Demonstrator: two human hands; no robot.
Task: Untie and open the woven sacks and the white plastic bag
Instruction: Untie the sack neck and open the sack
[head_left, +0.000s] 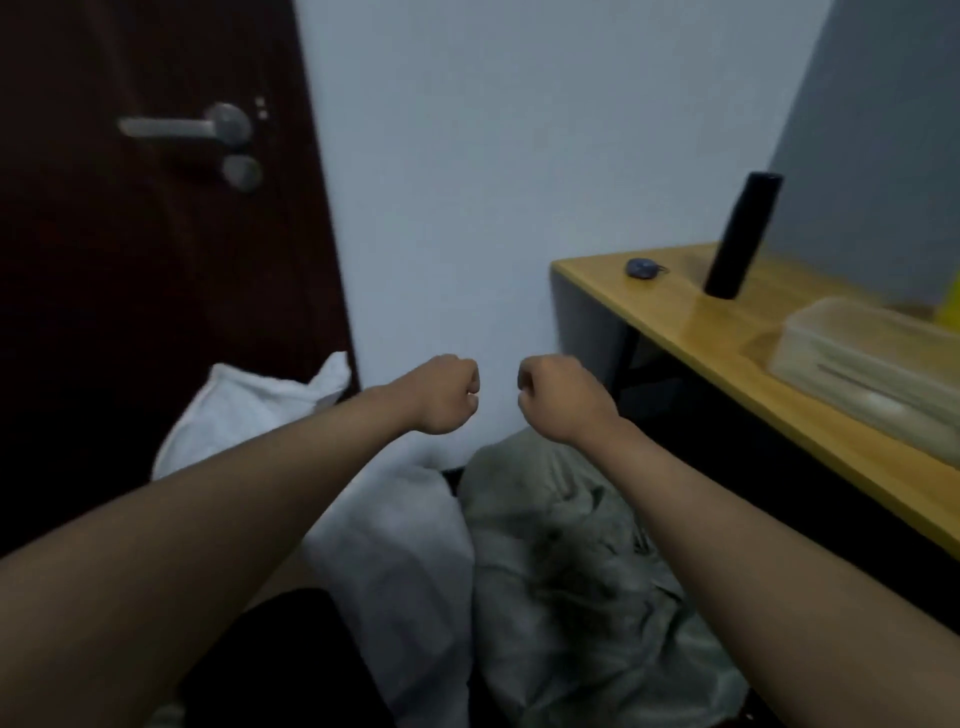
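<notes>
Both arms reach forward with the fists curled tight and holding nothing: the left hand (448, 395) and the right hand (558, 397) hang side by side, knuckles facing each other and just apart, in front of the pale wall and above the bundles on the floor.

Directly below the left hand, toward six o'clock, lies a white sack (395, 551), smooth and softly rounded. Just beside it, at about five o'clock from the right hand, sits a grey-green woven sack (561, 582), heavily creased and slumped, with a darker puckered patch near its middle that may be its gathered mouth; blur hides any tie. At about nine o'clock from the left hand, a white bag (249, 410) leans near the dark door (156, 286), its upper corner sticking up. Which white item is the plastic bag I cannot tell.

All three look limp and crushable, so they will likely fold under a grip rather than resist. The woven cloth should offer a rough, sure hold; plastic would be slicker. Weight cannot be judged. The sensible hold is at the bunched neck, pinching the tie while the other hand steadies the gathered cloth.

At two o'clock stands a desk (675, 312).
</notes>
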